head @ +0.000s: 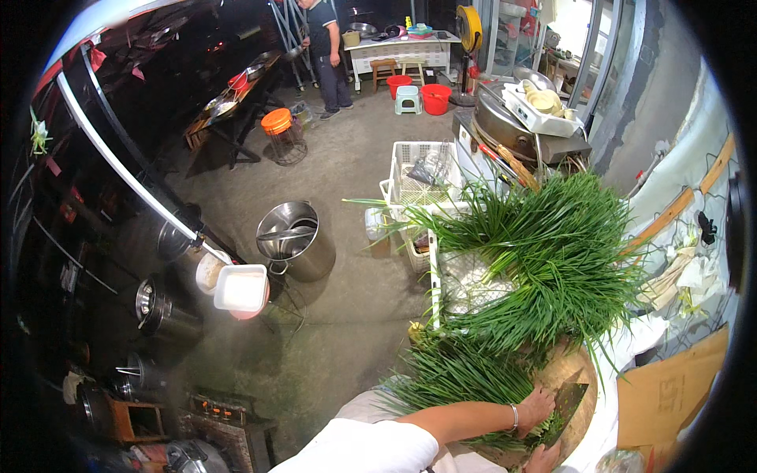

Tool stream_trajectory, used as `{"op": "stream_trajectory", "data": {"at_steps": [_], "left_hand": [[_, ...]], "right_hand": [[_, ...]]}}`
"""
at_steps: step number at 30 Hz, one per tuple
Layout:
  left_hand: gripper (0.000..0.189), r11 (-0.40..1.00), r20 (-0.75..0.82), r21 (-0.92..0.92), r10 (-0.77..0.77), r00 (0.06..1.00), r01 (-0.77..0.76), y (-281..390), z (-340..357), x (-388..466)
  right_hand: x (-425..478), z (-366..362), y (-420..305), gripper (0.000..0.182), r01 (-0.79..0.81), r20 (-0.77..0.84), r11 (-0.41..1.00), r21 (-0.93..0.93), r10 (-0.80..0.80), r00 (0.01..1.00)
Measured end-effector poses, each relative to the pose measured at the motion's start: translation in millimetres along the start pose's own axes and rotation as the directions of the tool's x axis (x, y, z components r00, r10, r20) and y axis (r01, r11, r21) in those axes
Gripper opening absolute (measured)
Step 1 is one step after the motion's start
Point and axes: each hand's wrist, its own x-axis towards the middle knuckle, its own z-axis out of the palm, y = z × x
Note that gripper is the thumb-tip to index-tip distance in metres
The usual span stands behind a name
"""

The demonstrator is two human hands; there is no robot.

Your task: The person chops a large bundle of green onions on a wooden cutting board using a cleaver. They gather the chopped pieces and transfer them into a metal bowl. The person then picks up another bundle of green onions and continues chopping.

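A cleaver [569,408] stands over a round wooden chopping board [582,434] at the lower right. My right hand [543,459], partly cut off by the bottom edge, is closed at its handle end. My left hand [535,410], with a bracelet at the wrist, presses down on a bunch of long green garlic chives [473,378] beside the blade. Small cut green pieces [553,427] lie between the hand and the blade. Beyond the board, a large heap of the same chives [532,236] covers much of a white plastic crate [436,290].
A cardboard box [668,393] stands right of the board. Ahead are a white basket [426,154] and a metal drum with a tray of bowls [541,118]. A tall steel pot [301,248] stands on the floor to the left. A person [328,59] stands far off.
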Motion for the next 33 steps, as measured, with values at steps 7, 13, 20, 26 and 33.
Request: {"op": "stream_trajectory", "data": {"at_steps": [7,13,20,26,33], "left_hand": [[0.118,1.0,-0.049,0.019,0.021,0.999,-0.02,1,5,-8],[0.111,1.0,0.012,0.027,-0.015,1.0,0.015,5,-8,-15],[0.114,0.998,0.157,-0.064,-0.017,0.988,0.028,-7,-42,-20],[0.149,0.992,0.008,0.128,0.017,1.0,-0.017,-21,-37,-34],[0.121,0.998,0.104,0.055,-0.041,0.994,0.036,-11,-33,-30]], "right_hand": [[-8,-9,-18,0.068,-0.083,0.06,0.992,0.1,0.077,0.995],[-1,61,33,0.043,0.117,-0.32,0.981,0.155,-0.062,0.946],[2,56,25,0.035,0.103,-0.294,0.94,0.327,-0.003,0.956],[-8,28,-2,0.038,-0.03,-0.202,0.92,0.39,0.117,0.972],[-69,-76,-38,0.029,-0.082,-0.047,0.931,0.356,0.106,0.993]]}}
